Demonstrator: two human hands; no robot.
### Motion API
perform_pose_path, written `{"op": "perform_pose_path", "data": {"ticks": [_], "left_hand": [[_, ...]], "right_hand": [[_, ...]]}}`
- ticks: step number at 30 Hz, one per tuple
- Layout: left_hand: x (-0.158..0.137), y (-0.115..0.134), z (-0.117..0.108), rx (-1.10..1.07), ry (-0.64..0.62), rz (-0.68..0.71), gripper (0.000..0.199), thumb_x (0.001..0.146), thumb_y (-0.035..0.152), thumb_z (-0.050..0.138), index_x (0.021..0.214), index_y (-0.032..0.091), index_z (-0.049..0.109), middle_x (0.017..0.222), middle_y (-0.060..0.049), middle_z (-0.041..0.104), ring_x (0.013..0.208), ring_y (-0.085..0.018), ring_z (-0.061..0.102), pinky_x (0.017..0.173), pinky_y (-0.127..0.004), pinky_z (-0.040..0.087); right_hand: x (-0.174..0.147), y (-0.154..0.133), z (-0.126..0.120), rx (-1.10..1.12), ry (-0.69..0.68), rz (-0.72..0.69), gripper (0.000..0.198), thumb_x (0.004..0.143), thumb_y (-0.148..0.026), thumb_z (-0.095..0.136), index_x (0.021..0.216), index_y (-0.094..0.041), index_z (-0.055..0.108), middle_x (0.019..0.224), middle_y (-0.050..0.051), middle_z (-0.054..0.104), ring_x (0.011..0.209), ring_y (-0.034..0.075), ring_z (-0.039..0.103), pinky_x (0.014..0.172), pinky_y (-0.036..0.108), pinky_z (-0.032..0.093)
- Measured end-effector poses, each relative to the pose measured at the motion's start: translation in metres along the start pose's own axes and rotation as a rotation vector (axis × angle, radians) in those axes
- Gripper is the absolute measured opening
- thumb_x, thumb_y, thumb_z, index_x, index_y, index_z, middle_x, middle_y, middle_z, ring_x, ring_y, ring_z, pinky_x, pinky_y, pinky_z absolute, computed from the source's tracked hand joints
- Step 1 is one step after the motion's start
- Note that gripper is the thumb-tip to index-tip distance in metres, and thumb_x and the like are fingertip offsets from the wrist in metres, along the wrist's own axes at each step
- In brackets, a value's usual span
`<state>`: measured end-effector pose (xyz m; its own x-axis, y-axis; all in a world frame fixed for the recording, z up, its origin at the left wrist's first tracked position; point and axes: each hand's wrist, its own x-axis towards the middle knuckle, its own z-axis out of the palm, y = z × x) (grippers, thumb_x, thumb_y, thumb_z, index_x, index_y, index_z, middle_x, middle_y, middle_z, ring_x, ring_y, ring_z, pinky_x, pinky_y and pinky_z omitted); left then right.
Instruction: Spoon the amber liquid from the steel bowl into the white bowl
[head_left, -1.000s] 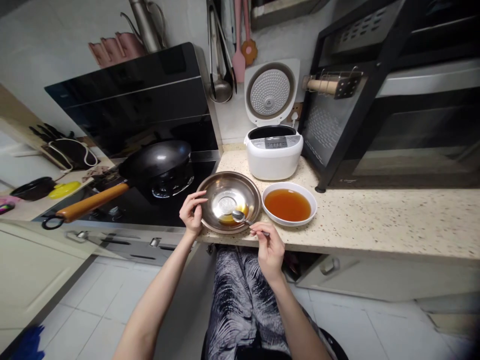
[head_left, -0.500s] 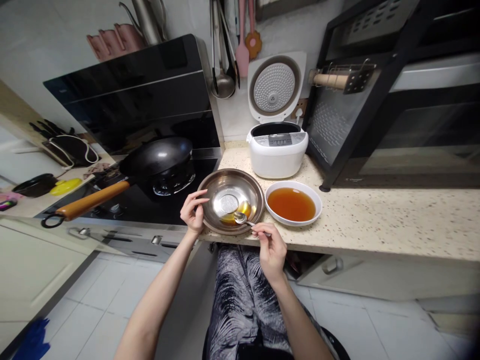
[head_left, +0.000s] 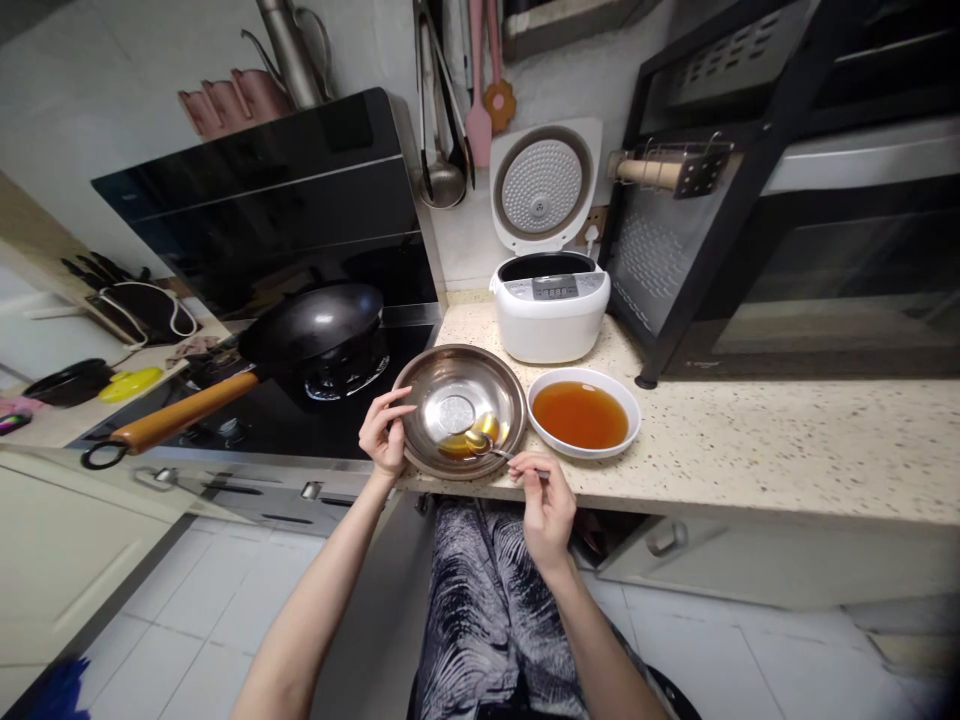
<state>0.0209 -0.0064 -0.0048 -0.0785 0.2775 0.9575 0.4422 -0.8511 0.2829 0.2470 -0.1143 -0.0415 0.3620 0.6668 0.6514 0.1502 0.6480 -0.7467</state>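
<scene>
A shiny steel basin sits on the counter by the stove, with a small pool of yellow-orange liquid at its near side. My left hand holds the basin's left rim, its fingers reaching over the edge. Between the thumb and fingers of my right hand is the handle of a metal spoon. The spoon's bowl is down inside the basin, at the liquid. Just right of the basin stands a white bowl of reddish-brown liquid.
Behind the bowls is a white rice cooker with its lid raised. A black wok rests on the stove at left, its wooden handle pointing toward me. A black oven fills the right side. Utensils hang on the wall.
The spoon's bowl has shifted slightly and now looks yellowish with the liquid. My right hand has moved a little, while my left hand stays at the basin's rim. The view has tilted slightly.
</scene>
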Motion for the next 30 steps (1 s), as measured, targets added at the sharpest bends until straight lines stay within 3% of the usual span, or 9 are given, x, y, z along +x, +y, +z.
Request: {"op": "perform_pose_path", "data": {"ticks": [9, 30], "left_hand": [[-0.002, -0.003, -0.001, 0.02, -0.022, -0.055, 0.025, 0.098, 0.029, 0.055, 0.093, 0.02, 0.078, 0.113, -0.009, 0.079, 0.102, -0.027, 0.074, 0.088, -0.044, 0.059], [-0.001, -0.004, 0.0, 0.006, -0.037, -0.119, 0.026, 0.099, 0.034, 0.055, 0.094, 0.02, 0.076, 0.111, -0.011, 0.078, 0.103, -0.027, 0.074, 0.09, -0.045, 0.058]], "right_hand": [[-0.003, 0.007, 0.008, 0.058, 0.111, 0.08, 0.02, 0.107, -0.027, 0.05, 0.094, -0.022, 0.063, 0.09, 0.003, 0.07, 0.078, 0.015, 0.067, 0.074, 0.029, 0.057], [0.015, -0.017, 0.002, 0.04, 0.186, -0.041, 0.016, 0.106, -0.022, 0.052, 0.096, -0.022, 0.065, 0.091, 0.003, 0.071, 0.078, 0.015, 0.068, 0.074, 0.03, 0.059]]}}
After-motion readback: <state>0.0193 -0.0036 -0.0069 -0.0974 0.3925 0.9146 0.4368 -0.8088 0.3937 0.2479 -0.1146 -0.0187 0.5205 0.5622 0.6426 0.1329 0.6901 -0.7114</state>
